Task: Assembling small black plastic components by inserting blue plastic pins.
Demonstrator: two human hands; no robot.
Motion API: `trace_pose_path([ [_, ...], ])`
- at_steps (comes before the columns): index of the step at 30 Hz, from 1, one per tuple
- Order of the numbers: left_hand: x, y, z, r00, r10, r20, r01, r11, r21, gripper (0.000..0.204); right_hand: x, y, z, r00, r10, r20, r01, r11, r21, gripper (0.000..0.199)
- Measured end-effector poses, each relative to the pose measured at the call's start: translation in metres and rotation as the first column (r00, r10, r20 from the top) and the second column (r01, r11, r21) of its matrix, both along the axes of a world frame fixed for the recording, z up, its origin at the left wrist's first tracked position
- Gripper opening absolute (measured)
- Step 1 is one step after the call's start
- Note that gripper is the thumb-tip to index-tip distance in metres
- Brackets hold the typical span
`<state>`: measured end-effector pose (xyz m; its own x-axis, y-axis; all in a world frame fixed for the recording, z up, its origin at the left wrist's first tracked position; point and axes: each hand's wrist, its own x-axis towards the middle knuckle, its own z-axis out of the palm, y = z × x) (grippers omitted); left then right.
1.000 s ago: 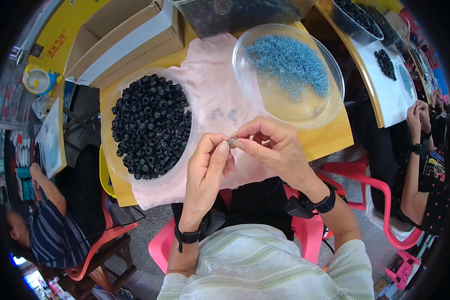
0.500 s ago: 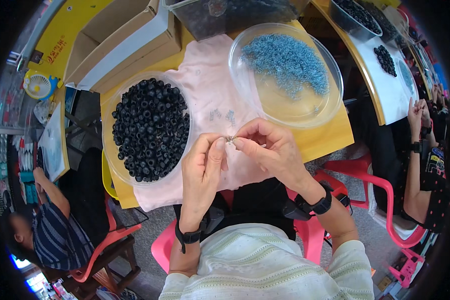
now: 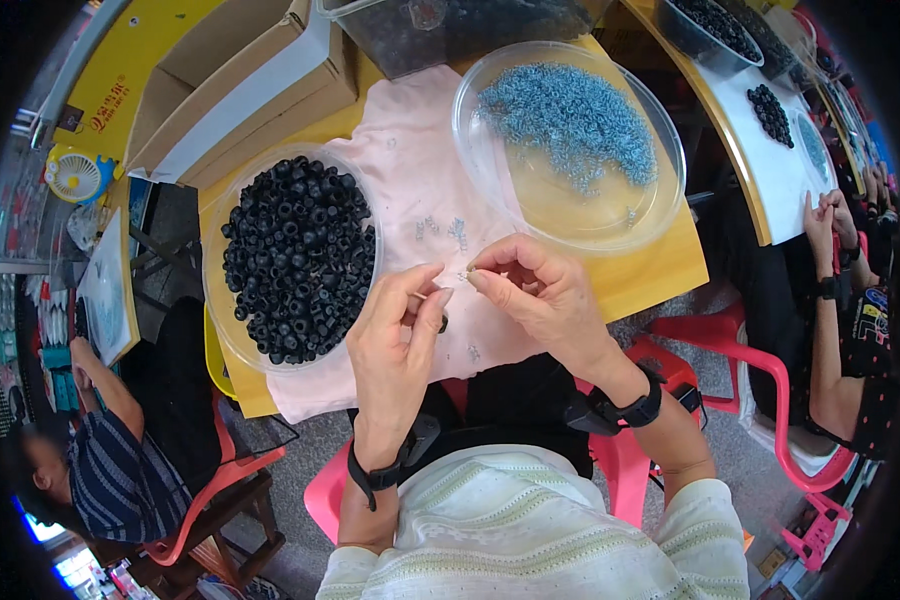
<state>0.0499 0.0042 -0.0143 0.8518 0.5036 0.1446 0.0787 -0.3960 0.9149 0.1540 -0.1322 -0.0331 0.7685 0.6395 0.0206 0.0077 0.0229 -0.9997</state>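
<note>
My right hand [image 3: 540, 295] pinches a tiny shiny metal piece [image 3: 463, 275] between thumb and index finger. Just to its left, my left hand [image 3: 395, 335] is curled, its thumb and index tips slightly apart. A small black piece [image 3: 444, 323] shows beside the left thumb, seemingly held by the curled fingers, which are partly hidden. Both hands hover over a pink cloth [image 3: 410, 130] on which a few loose metal bits [image 3: 457, 232] lie. Left of them stands a round clear tray [image 3: 220, 325] of black ring-like plastic parts [image 3: 295, 260].
Another round clear tray [image 3: 570, 235] holds many small blue-grey metal pieces [image 3: 570, 115], at the right. An open cardboard box [image 3: 240, 100] and a clear bin [image 3: 450, 40] stand at the back. A person [image 3: 130, 450] sits left; another person's hands [image 3: 830, 220] work at the right table [image 3: 735, 150].
My hands have parted slightly: the left has moved left, away from the metal piece, while the right keeps its pinch. The black piece by the left thumb has come into view.
</note>
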Motion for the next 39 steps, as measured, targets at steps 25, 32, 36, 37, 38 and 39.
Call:
trace_pose_path([
  [25,-0.033,-0.003,-0.013,0.991,0.023,-0.129,0.000,0.984,0.178,0.019,-0.024,-0.019,0.007,0.735,0.121,0.668,0.122,0.944,-0.306,0.010],
  [32,-0.040,-0.006,-0.006,0.990,-0.012,-0.138,0.026,0.995,0.101,0.018,-0.051,-0.024,0.002,0.737,0.170,0.654,0.067,0.945,-0.322,0.012],
  [36,-0.051,-0.009,-0.009,0.999,0.033,-0.030,-0.032,0.999,0.024,0.017,-0.055,-0.022,0.003,0.685,0.194,0.703,0.093,0.933,-0.348,0.011],
  [37,-0.055,-0.009,-0.011,0.999,0.041,0.015,-0.040,0.999,-0.014,0.017,-0.055,-0.021,0.003,0.673,0.202,0.712,0.093,0.932,-0.352,0.011],
  [38,-0.058,-0.009,-0.013,0.997,0.050,0.061,-0.047,0.998,-0.053,0.018,-0.055,-0.021,0.003,0.666,0.212,0.715,0.088,0.930,-0.358,0.011],
  [39,-0.061,-0.010,-0.011,0.994,0.066,0.086,-0.044,0.971,-0.236,0.018,-0.055,-0.022,0.003,0.657,0.220,0.721,0.086,0.929,-0.361,0.011],
])
